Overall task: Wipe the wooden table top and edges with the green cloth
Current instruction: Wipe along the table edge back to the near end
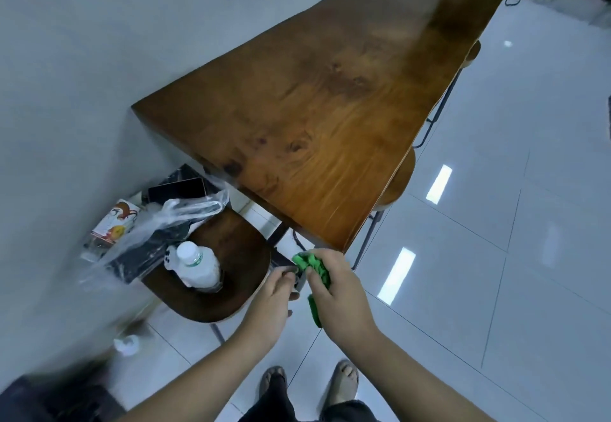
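The long wooden table (pixel 330 117) runs from its near corner at the lower middle away to the upper right, along a grey wall. Its top is bare and glossy. My right hand (pixel 340 292) grips the bunched green cloth (pixel 314 266) just below the table's near corner, apart from the wood. A strip of the cloth hangs down under the palm. My left hand (pixel 272 302) is beside it on the left, fingers curled toward the cloth's edge; whether they pinch it I cannot tell.
A dark wooden stool (pixel 231 276) left of the corner carries a plastic bottle (pixel 196 266), a clear plastic bag (pixel 158 226) and boxes. More stools (pixel 401 178) are tucked under the table's right side. Glossy white floor tiles (pixel 496 256) spread to the right. My feet (pixel 310 382) stand below.
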